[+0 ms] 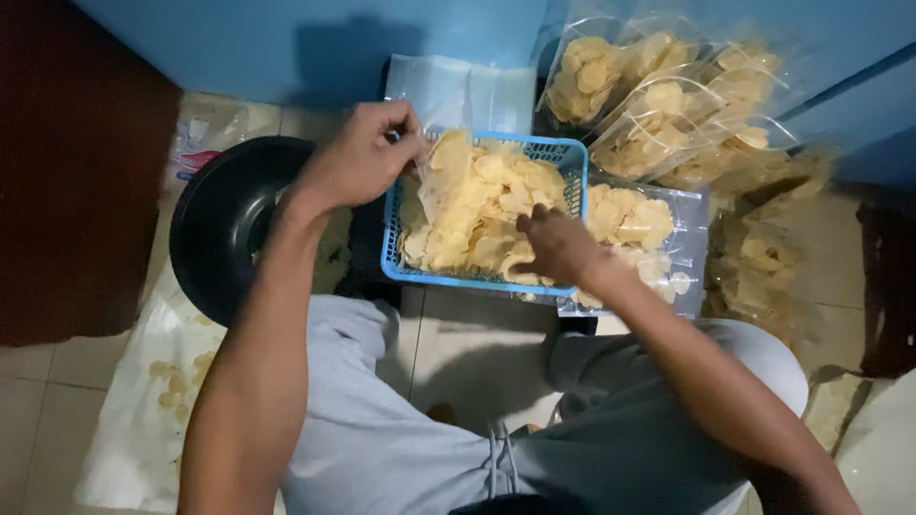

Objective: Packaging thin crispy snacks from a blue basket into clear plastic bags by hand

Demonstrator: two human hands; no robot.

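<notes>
Pale floor tiles [477, 334] and a blue wall [286, 43] frame this corner, where a person sits in grey shorts. At far left, a white cloth [134, 401] lies on the floor with some loose crackers on it, and above it stands a round black pan [224, 224]. Next comes the left hand [363, 157]: its fingers [405, 133] are pinched closed on the edge of a thin clear plastic bag [444, 176], which hangs partly filled over the left end of the blue basket [482, 279]. The basket is full of pale yellow crackers [487, 205]. The right hand [558, 243] reaches into the basket's right part; its fingers [527, 224] are curled down into the crackers, but I cannot tell if they grip any. The bag is just left of this hand, close but apart. Behind the basket lie flat empty bags [458, 91]. Just right of the basket, a filled flat bag [639, 238] rests, and further right several sealed bags of crackers [668, 105] are piled against the wall.
</notes>
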